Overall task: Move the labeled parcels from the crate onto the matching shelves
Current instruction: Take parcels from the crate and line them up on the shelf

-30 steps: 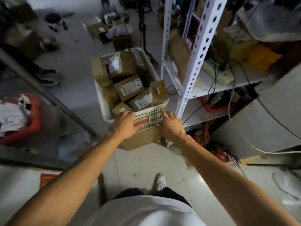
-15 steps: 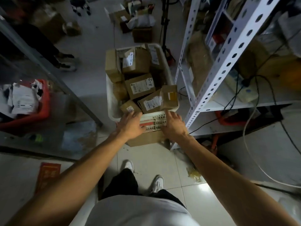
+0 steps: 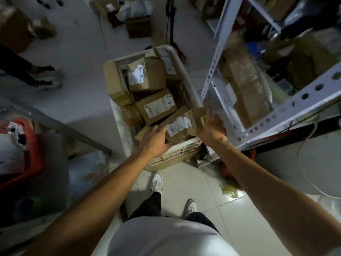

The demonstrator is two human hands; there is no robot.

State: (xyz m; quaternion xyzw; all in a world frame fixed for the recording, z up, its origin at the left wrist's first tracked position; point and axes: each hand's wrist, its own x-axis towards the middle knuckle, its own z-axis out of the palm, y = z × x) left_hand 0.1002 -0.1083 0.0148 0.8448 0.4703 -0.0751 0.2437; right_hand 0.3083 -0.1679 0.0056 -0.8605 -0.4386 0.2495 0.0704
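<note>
A white plastic crate (image 3: 186, 78) stands on the floor, full of brown cardboard parcels. Two of them carry "A-2" labels: one at the back (image 3: 147, 74) and one in the middle (image 3: 158, 106). At the crate's near end lies a parcel with a white shipping label (image 3: 178, 124). My left hand (image 3: 155, 142) curls over this parcel's left end. My right hand (image 3: 212, 128) presses with straight fingers against its right end. The white perforated metal shelf rack (image 3: 215, 58) stands right next to the crate on the right.
A plastic-wrapped brown bundle (image 3: 245, 93) lies on the rack's low shelf, with cables (image 3: 313, 124) beside it. A red bin (image 3: 32, 145) sits at the left. Another person's feet (image 3: 46, 78) stand at far left. Boxes (image 3: 138, 26) and a stand's pole (image 3: 169, 21) are behind the crate.
Both hands have left the crate's near rim and moved up into the crate onto the closest labeled parcel. The camera has tilted further down over the crate.
</note>
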